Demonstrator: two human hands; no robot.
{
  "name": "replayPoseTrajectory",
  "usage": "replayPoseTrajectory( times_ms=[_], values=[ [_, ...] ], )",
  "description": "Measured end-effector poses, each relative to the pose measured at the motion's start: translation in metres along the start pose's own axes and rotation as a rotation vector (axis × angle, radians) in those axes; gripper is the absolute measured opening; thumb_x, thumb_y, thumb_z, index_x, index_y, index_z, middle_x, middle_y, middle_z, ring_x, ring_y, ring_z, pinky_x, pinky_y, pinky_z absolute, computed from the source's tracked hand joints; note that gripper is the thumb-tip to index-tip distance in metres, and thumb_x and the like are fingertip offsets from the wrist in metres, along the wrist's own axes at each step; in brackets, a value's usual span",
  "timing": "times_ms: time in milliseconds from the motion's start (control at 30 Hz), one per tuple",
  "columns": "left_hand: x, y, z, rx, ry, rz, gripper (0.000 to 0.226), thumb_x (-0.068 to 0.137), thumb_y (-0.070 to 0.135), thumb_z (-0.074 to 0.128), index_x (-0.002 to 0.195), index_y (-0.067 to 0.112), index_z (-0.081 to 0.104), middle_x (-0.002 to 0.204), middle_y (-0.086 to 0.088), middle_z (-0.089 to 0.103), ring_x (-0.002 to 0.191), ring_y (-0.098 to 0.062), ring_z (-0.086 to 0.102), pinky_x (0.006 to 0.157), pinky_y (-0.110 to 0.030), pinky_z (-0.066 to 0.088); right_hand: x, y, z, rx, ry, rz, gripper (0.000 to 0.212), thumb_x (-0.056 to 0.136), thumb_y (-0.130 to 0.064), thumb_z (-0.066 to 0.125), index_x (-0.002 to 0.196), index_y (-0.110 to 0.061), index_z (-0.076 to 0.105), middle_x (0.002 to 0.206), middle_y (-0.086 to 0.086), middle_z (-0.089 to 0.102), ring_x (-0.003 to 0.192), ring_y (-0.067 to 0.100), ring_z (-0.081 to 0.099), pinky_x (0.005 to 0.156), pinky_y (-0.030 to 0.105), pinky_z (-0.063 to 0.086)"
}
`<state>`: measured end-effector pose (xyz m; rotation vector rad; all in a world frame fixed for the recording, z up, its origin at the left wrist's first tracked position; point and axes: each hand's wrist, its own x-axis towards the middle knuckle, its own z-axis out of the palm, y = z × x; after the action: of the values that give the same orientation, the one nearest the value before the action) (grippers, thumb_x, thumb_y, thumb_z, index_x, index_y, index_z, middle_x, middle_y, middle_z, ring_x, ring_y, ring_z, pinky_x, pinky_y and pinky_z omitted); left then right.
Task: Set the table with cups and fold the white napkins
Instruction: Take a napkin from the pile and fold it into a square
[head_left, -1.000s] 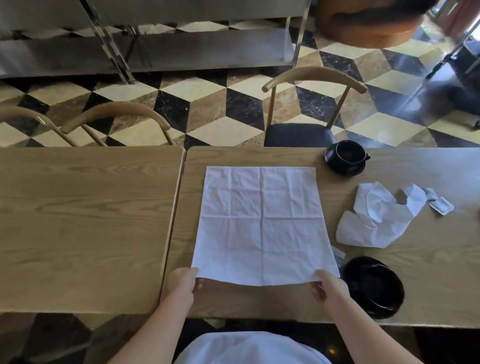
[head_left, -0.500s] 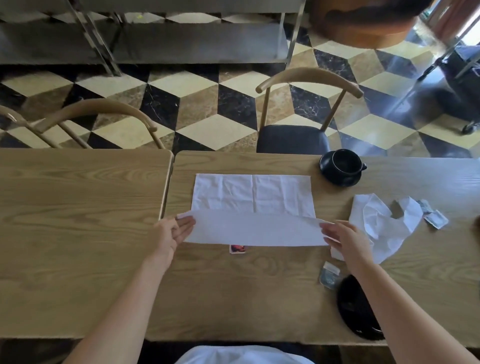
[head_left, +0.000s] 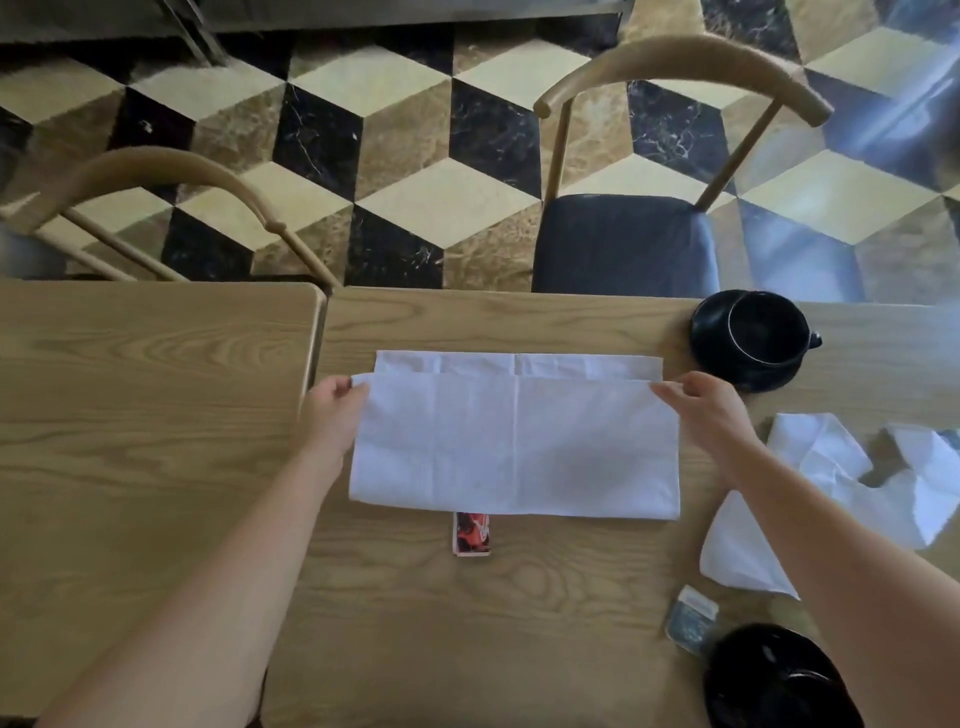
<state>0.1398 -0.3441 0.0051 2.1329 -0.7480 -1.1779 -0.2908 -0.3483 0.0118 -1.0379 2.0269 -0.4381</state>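
Wooden tables, two of them, butted edge to edge; seam runs just left of the work area. Left hand pinches the far-left corner of the white napkin, thumb and fingers closed on the cloth edge. Napkin lies flat on the right-hand table, folded over on itself, top layer stopping just short of the far edge (a narrow strip of the lower layer shows beyond it). Small red-printed card pokes out from under the near fold. Right hand pinches the far-right corner of the same top layer. Black cup on its saucer sits just beyond that hand, near the far table edge. Crumpled white napkin lies further right, partly behind the right forearm. Small sachet and a second black saucer at near right.
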Motion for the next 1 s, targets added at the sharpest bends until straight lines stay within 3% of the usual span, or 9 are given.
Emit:
replayPoseTrajectory(
  times_ms=[100,233,333,467,667,767,833,900,1000],
  values=[
    [0.019,0.001,0.014,0.066,0.000,-0.009,0.038,0.075,0.036,0.058,0.092,0.001,0.060,0.079,-0.005,0.059,0.073,-0.020,0.053,0.068,-0.037,0.041,0.024,0.001,0.011,-0.064,0.020,0.008,0.035,0.093,-0.038,0.067,0.088,-0.003,0.065,0.072,0.003,0.058,0.059,0.017,0.050,0.049,0.029,0.038],
    [0.038,0.004,0.026,0.149,0.036,-0.025,0.020,0.075,0.040,0.054,0.073,0.020,0.053,0.067,0.003,0.052,0.064,-0.019,0.048,0.062,-0.034,0.036,0.040,0.000,0.018,-0.148,0.077,-0.022,0.033,0.093,-0.040,0.063,0.081,-0.008,0.062,0.075,0.005,0.063,0.061,0.018,0.052,0.049,0.029,0.039],
    [0.051,0.004,0.030,0.197,0.074,-0.021,0.021,0.075,0.043,0.053,0.069,0.023,0.049,0.062,0.004,0.050,0.060,-0.020,0.046,0.061,-0.033,0.035,0.050,0.000,0.019,-0.197,0.083,-0.050,0.037,0.092,-0.041,0.061,0.079,-0.007,0.061,0.072,0.006,0.062,0.066,0.025,0.053,0.055,0.033,0.039],
    [0.061,0.003,0.034,0.259,0.087,-0.010,0.019,0.082,0.042,0.055,0.072,0.026,0.052,0.061,0.004,0.050,0.058,-0.019,0.044,0.058,-0.030,0.035,0.060,-0.002,0.021,-0.290,0.095,-0.062,0.042,0.092,-0.041,0.061,0.069,-0.007,0.052,0.065,0.005,0.056,0.066,0.028,0.048,0.050,0.031,0.029],
    [0.063,0.004,0.039,0.254,0.120,-0.008,0.016,0.085,0.032,0.059,0.072,0.025,0.052,0.064,0.004,0.050,0.062,-0.019,0.045,0.053,-0.028,0.034,0.068,-0.003,0.026,-0.258,0.114,-0.014,0.042,0.089,-0.040,0.063,0.065,-0.008,0.048,0.059,0.003,0.050,0.059,0.026,0.046,0.048,0.032,0.030],
    [0.055,0.012,0.040,0.307,0.141,-0.008,0.008,0.085,0.027,0.060,0.088,0.020,0.056,0.080,0.003,0.059,0.077,-0.026,0.059,0.059,-0.031,0.043,0.065,-0.009,0.025,-0.233,0.086,0.014,0.034,0.090,-0.043,0.062,0.081,-0.010,0.059,0.073,0.003,0.060,0.074,0.029,0.057,0.056,0.033,0.039],
    [0.042,0.017,0.041,0.432,0.195,0.068,0.022,0.084,0.024,0.061,0.103,0.014,0.056,0.101,-0.005,0.062,0.093,-0.031,0.061,0.072,-0.037,0.048,0.056,-0.015,0.025,-0.272,0.116,0.007,0.039,0.091,-0.048,0.059,0.103,-0.011,0.060,0.100,0.007,0.062,0.094,0.032,0.059,0.073,0.038,0.046],
    [0.020,0.013,0.044,0.620,0.255,0.273,0.030,0.086,0.019,0.063,0.112,0.006,0.056,0.116,-0.015,0.057,0.106,-0.035,0.054,0.086,-0.043,0.046,0.037,-0.019,0.030,-0.370,0.248,-0.083,0.044,0.093,-0.046,0.057,0.115,-0.008,0.056,0.119,0.015,0.055,0.108,0.038,0.052,0.087,0.047,0.044],
    [-0.025,-0.002,0.062,0.600,0.081,0.540,0.023,0.090,0.014,0.063,0.112,0.005,0.060,0.110,-0.008,0.055,0.100,-0.030,0.055,0.082,-0.041,0.047,-0.011,-0.027,0.059,-0.252,0.211,-0.225,0.037,0.096,-0.036,0.058,0.121,-0.008,0.056,0.125,0.013,0.054,0.101,0.030,0.057,0.084,0.042,0.048]
  ],
)
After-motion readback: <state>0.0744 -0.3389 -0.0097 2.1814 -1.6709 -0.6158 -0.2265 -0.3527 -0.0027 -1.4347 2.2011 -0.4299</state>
